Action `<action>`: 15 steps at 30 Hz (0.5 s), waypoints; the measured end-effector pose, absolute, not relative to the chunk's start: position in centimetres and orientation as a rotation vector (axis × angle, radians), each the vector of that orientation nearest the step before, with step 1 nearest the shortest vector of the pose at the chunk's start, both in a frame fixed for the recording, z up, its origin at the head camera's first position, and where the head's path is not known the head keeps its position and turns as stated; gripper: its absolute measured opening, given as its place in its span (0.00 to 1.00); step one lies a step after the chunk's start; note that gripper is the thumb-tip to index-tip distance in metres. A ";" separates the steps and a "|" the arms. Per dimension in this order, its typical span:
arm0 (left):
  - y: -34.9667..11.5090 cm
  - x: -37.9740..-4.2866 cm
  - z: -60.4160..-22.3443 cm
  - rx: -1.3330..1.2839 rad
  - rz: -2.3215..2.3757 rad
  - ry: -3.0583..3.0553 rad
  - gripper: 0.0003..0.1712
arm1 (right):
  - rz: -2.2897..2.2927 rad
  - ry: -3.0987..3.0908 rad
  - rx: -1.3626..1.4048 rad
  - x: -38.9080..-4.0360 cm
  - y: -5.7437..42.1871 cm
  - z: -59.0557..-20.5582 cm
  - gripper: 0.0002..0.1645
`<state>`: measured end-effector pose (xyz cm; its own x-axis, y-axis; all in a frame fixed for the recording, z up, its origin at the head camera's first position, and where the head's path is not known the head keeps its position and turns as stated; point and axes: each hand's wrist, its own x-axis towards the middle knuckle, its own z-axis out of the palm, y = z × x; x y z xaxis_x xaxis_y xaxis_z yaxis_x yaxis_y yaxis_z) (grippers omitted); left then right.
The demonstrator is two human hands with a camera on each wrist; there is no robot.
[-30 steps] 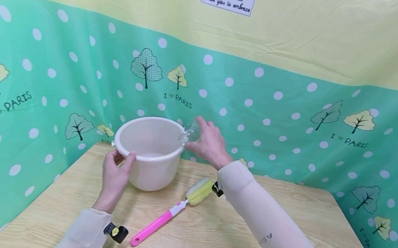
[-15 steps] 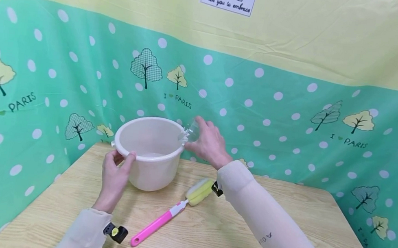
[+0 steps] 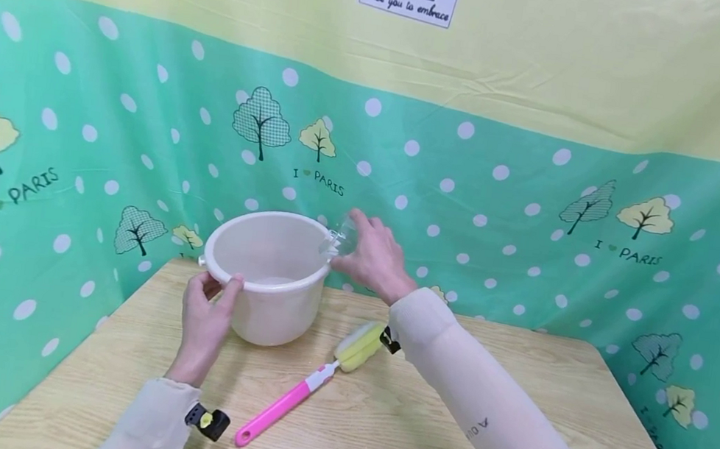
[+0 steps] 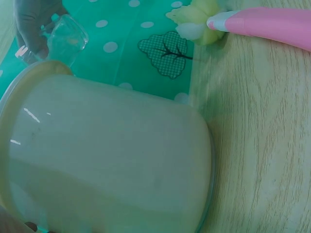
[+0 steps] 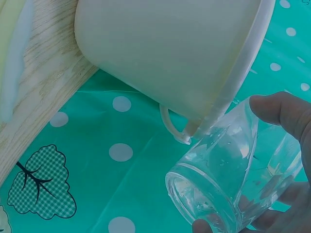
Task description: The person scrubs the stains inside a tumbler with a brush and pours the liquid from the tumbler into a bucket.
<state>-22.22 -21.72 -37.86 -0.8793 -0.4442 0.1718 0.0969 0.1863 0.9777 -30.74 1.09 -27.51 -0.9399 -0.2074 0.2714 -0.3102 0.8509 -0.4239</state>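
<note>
A white plastic bucket stands upright on the table at the left of the head view. My left hand grips its near rim, thumb over the top edge and fingers behind. At the bucket's right rim my right hand holds a clear drinking glass, tilted over, its mouth end at the rim. Thumb and fingers wrap the glass from opposite sides in the right wrist view. A bottle brush with a pink handle and a yellow and white sponge head lies in front of the bucket.
The wood-grain table reaches back to a green and yellow printed curtain behind and at both sides. The bucket's white handle hangs down on its right side. Each wrist carries a small black camera.
The head view has shifted very slightly. Both hands, the bucket, the glass and the brush keep their places.
</note>
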 end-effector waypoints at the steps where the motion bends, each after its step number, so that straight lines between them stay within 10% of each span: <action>1: -21.7 -22.2 -37.9 0.325 -1.738 -2.049 0.41 | 0.693 -2.810 0.400 -30.8 1.1 -27.5 0.58; 15: -21.9 -22.3 -38.2 0.328 -1.733 -2.054 0.41 | 0.680 -2.810 0.390 -30.7 0.7 -27.4 0.58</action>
